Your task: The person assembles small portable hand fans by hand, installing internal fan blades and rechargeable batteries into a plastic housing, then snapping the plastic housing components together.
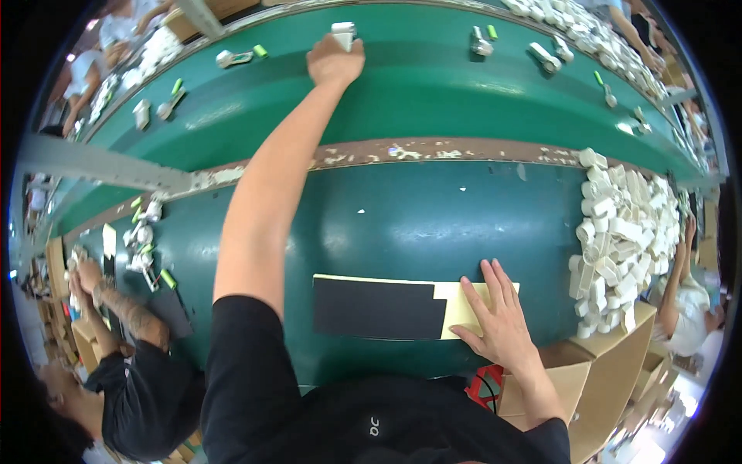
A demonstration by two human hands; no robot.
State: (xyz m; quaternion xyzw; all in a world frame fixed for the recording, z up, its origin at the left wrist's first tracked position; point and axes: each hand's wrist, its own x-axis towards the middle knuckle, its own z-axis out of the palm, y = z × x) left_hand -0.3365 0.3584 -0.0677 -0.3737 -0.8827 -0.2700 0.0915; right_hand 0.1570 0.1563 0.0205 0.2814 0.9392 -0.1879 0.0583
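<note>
Stretched far forward over the green conveyor belt (pixel 433 100), my left hand (pixel 335 65) has its fingers closed around a white plastic part (pixel 342 35) with a greyish end. The hand hides some of that part. My right hand (pixel 496 319) lies flat with fingers spread on the pale yellow end of a long sheet (pixel 461 317). A black panel (pixel 377 308) covers most of this sheet, which rests on the dark green bench (pixel 410 224) in front of me.
White plastic casings (pixel 618 232) are heaped at the bench's right, above an open cardboard box (pixel 610 379). White devices with green cylinders (pixel 492 32) sit along the belt. A metal post (pixel 108 166) crosses the left side. A co-worker (pixel 139 379) works at the left.
</note>
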